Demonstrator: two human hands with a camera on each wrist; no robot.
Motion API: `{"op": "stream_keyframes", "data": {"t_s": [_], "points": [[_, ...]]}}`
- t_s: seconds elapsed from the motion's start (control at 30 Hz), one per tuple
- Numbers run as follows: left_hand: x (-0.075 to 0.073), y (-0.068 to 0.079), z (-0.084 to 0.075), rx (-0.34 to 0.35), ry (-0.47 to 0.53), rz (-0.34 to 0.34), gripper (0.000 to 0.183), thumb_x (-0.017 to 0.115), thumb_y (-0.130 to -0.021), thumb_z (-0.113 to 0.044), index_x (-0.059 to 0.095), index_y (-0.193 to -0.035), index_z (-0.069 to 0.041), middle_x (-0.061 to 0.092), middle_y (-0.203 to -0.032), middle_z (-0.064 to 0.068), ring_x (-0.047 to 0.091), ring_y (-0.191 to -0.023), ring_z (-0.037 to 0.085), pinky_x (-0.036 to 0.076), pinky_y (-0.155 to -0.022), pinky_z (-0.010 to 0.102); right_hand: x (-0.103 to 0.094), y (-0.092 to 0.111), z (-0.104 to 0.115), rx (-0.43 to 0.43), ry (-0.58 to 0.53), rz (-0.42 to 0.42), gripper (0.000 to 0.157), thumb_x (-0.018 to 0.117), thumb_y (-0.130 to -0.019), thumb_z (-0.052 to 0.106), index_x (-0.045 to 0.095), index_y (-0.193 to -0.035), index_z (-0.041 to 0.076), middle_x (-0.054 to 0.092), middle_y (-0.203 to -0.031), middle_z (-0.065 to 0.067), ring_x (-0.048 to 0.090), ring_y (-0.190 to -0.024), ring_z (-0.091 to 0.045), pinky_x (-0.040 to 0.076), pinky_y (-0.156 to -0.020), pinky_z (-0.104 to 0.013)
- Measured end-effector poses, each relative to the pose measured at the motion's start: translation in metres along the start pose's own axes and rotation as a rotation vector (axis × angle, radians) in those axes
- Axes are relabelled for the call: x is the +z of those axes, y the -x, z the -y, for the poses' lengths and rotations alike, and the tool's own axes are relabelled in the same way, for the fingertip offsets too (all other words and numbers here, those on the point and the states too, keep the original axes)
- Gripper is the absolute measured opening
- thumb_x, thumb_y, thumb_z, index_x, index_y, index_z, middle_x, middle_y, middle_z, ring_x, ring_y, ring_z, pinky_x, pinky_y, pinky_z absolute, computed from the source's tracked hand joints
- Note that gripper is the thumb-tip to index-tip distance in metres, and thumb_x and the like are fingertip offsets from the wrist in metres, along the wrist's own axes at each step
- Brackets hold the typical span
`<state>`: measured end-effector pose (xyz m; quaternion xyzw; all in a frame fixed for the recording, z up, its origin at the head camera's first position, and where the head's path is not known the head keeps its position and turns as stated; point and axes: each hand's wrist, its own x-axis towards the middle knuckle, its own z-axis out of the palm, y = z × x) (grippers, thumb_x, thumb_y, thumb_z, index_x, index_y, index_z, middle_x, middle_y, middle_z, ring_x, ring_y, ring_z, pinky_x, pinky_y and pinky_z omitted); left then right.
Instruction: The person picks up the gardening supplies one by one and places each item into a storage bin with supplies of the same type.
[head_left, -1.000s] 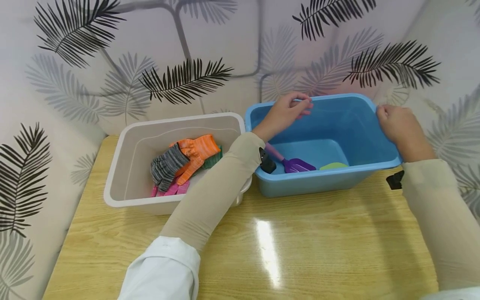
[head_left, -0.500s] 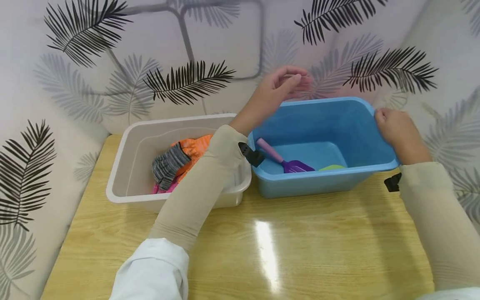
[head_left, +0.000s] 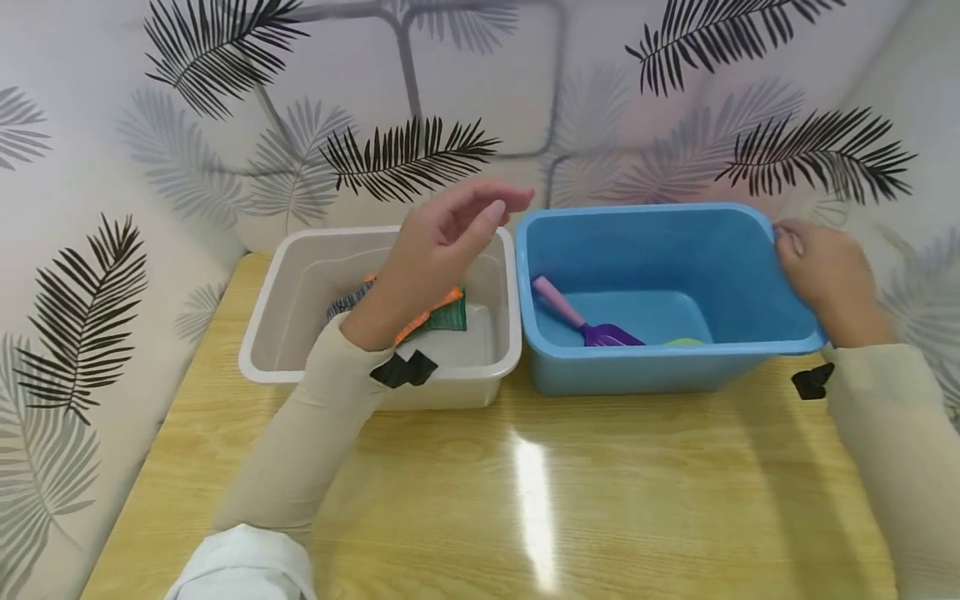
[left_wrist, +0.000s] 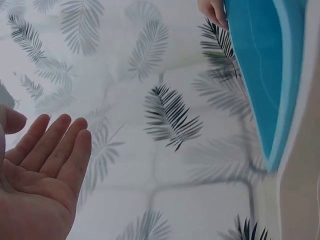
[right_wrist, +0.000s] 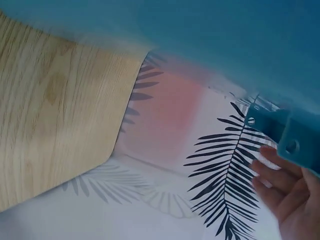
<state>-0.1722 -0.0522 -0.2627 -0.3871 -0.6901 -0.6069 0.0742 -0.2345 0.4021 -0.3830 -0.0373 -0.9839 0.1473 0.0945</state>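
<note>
My left hand (head_left: 442, 242) hovers over the beige tub (head_left: 258, 342), its fingers gently bent and nothing in them; the left wrist view shows its bare palm (left_wrist: 40, 195). Partly covered by that arm, knitted gloves lie inside: a grey one (head_left: 347, 302), an orange one (head_left: 415, 327) and green fabric (head_left: 450, 315). At the right end of the blue tub (head_left: 622, 375), my right hand (head_left: 828, 267) grips the rim, its fingers (right_wrist: 275, 175) beneath the edge. Inside the blue tub are a purple scoop-like tool with a pink handle (head_left: 558, 300) and a mostly hidden light-green thing (head_left: 684, 342).
Both tubs stand side by side, nearly touching, on a wooden table (head_left: 630, 483). Close behind them hangs a pale leaf-patterned cloth (head_left: 465, 92). Black wrist cameras sit on the left cuff (head_left: 405, 368) and the right cuff (head_left: 812, 382).
My left hand has moved left from above the blue tub, rising first and then lowering over the beige tub. My right hand stays at the blue rim. The head view has shifted slightly.
</note>
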Motion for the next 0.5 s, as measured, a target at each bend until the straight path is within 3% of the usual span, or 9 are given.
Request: {"op": "stream_keyframes", "data": {"t_s": [0.1, 0.17, 0.27, 0.33, 0.4, 0.5], "points": [[-0.011, 0.015, -0.008, 0.04, -0.048, -0.042, 0.024, 0.046, -0.091, 0.006, 0.056, -0.111, 0.014, 0.06, -0.113, 0.024, 0.059, -0.106, 0.022, 0.046, -0.092, 0.037, -0.008, 0.007, -0.006, -0.03, 0.013, -0.106, 0.043, 0.035, -0.097, 0.023, 0.051, -0.131, 0.002, 0.055, -0.115, -0.033, 0.051, -0.097, -0.052, 0.039, -0.079, -0.063], [-0.019, 0.026, -0.013, 0.068, -0.114, -0.074, 0.024, 0.046, -0.091, 0.006, 0.056, -0.111, 0.014, 0.061, -0.114, 0.023, 0.059, -0.108, 0.022, 0.046, -0.092, 0.037, -0.012, 0.014, -0.008, -0.043, 0.011, -0.183, 0.041, 0.037, -0.096, 0.02, 0.053, -0.129, 0.002, 0.059, -0.106, -0.032, 0.054, -0.082, -0.048, 0.043, -0.067, -0.058], [-0.035, 0.043, -0.018, 0.118, -0.271, -0.129, 0.023, 0.046, -0.09, 0.005, 0.058, -0.108, 0.013, 0.063, -0.111, 0.02, 0.061, -0.104, 0.021, 0.048, -0.088, 0.031, -0.019, 0.027, -0.006, -0.083, -0.006, -0.292, 0.038, 0.041, -0.095, 0.018, 0.057, -0.125, 0.001, 0.061, -0.104, -0.03, 0.048, -0.054, -0.034, 0.039, -0.046, -0.039], [-0.045, 0.057, -0.02, 0.149, -0.379, -0.178, 0.024, 0.047, -0.09, 0.002, 0.06, -0.107, 0.012, 0.064, -0.109, 0.019, 0.062, -0.101, 0.018, 0.049, -0.085, 0.027, -0.024, 0.036, -0.001, -0.14, -0.005, -0.361, 0.036, 0.044, -0.094, 0.017, 0.06, -0.121, 0.0, 0.063, -0.102, -0.028, 0.037, -0.044, -0.023, 0.028, -0.04, -0.026], [-0.055, 0.071, -0.022, 0.17, -0.467, -0.241, 0.025, 0.049, -0.09, -0.001, 0.062, -0.106, 0.012, 0.065, -0.107, 0.019, 0.063, -0.098, 0.016, 0.049, -0.083, 0.025, -0.03, 0.046, 0.007, -0.212, -0.005, -0.407, 0.033, 0.047, -0.094, 0.015, 0.062, -0.119, -0.001, 0.062, -0.105, -0.028, 0.033, -0.042, -0.019, 0.025, -0.04, -0.024], [-0.068, 0.094, -0.022, 0.191, -0.562, -0.38, 0.025, 0.051, -0.089, -0.006, 0.065, -0.104, 0.009, 0.067, -0.103, 0.017, 0.064, -0.095, 0.015, 0.048, -0.086, 0.025, -0.037, 0.062, 0.019, -0.305, -0.001, -0.447, 0.031, 0.049, -0.093, 0.012, 0.063, -0.116, -0.003, 0.064, -0.099, -0.028, 0.046, -0.05, -0.03, 0.042, -0.05, -0.035]]}}
